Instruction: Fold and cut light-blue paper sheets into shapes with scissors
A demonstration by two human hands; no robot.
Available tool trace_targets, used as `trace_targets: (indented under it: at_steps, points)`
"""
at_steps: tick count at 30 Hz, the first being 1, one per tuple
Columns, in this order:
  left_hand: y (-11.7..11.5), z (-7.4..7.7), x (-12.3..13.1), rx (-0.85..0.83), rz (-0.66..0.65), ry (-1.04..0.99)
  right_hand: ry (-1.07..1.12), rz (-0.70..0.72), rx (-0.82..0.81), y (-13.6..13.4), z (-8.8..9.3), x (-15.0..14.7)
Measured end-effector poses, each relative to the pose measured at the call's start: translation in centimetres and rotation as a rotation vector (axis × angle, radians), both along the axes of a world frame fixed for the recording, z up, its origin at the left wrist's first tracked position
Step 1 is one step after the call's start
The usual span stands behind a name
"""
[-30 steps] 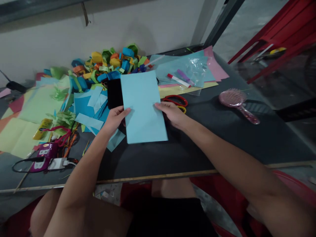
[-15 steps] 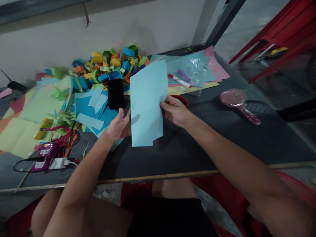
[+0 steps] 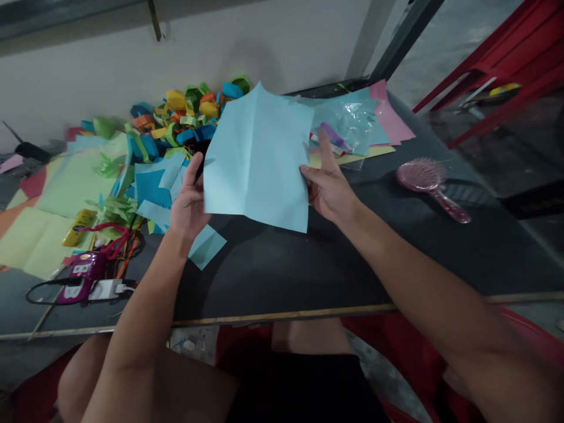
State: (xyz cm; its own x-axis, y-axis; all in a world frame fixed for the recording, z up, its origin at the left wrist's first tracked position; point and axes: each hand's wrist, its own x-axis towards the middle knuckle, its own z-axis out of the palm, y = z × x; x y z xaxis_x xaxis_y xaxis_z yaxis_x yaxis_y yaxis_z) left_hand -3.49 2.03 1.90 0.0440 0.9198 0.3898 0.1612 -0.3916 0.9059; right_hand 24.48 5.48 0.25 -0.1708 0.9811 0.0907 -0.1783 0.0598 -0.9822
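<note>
A light blue sheet of paper [image 3: 259, 164] is held up above the table, spread open with a crease running down its middle. My left hand [image 3: 188, 202] grips its left edge, some fingers hidden behind the sheet. At the right edge, my right hand [image 3: 330, 191] pinches the paper with the thumb in front and the index finger stretched upward. Under and beside my left hand lie blue paper pieces [image 3: 152, 187] and a small light blue piece [image 3: 207, 247]. The sheet partly covers a black phone.
Folded colourful paper pieces [image 3: 176, 117] are heaped by the wall. A pink hairbrush [image 3: 425, 176] lies on the right. Plastic sleeves and a purple pen [image 3: 332, 136] rest behind my right hand. On the left are a purple device [image 3: 83, 273], a white charger [image 3: 106, 289] and yellow-green sheets [image 3: 30, 241].
The light blue sheet, folded narrow before, is now opened out wide. My left hand has moved up and left to its left edge; my right hand has shifted slightly right.
</note>
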Motion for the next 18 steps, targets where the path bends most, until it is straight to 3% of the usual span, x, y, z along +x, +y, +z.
trace_targets:
  at_steps: [4,7,10,12,14,17,18]
  points:
    - [0.3,-0.8,0.5,0.172,0.043,0.162,0.034,-0.003,-0.065,-0.2,0.3,0.2]
    - [0.1,-1.2,1.1,0.302,0.192,0.348,0.073,0.079,-0.066,-0.7,1.1,0.6]
    - [-0.1,-0.8,1.1,0.456,0.396,0.439,0.034,0.242,-0.037,-1.4,2.9,1.3]
    - [-0.4,0.0,1.1,0.520,0.436,0.447,-0.152,0.307,-0.008,-2.1,4.6,1.8]
    - [-0.9,1.2,1.5,0.531,0.417,0.404,-0.431,0.131,0.098,-3.0,6.9,2.4]
    - [-2.0,3.7,3.0,0.534,0.430,0.248,-0.877,-0.366,0.298,-4.4,11.3,4.3]
    - [-2.3,4.7,3.6,0.538,0.426,0.208,-0.939,-0.382,0.348,-4.8,12.8,5.1]
